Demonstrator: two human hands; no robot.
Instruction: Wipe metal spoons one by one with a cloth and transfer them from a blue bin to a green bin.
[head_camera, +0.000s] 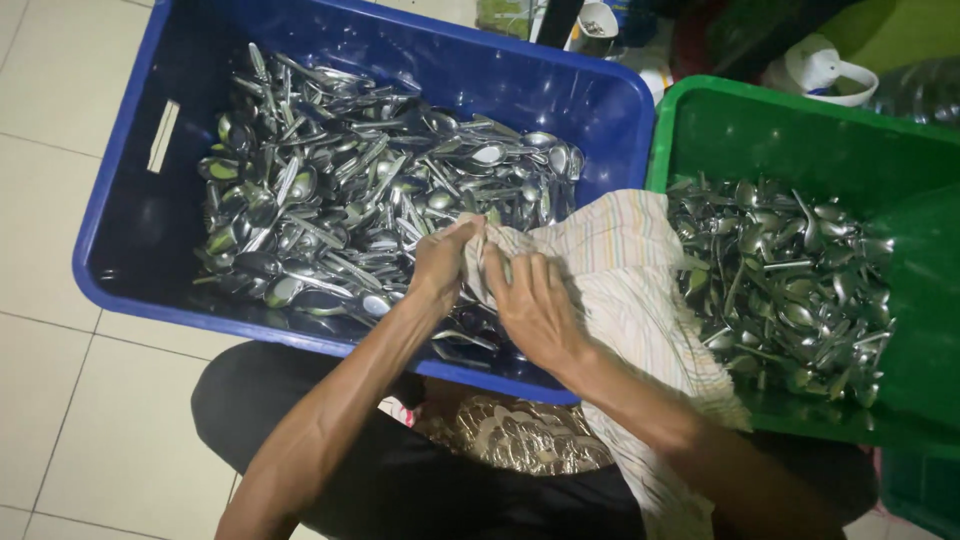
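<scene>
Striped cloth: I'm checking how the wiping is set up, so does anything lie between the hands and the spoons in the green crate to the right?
Yes. The striped cloth drapes over the rim between the blue crate and green crate, covering that pile's near edge. Both the left hand and right hand grip it.

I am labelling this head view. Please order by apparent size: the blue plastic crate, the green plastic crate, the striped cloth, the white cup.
1. Blue plastic crate, largest.
2. Green plastic crate; partly cut off, so its rank against the blue one is unsure.
3. Striped cloth.
4. White cup, smallest, but farthest away.

bare forearms, no sleeves; black trousers (400, 480).
</scene>
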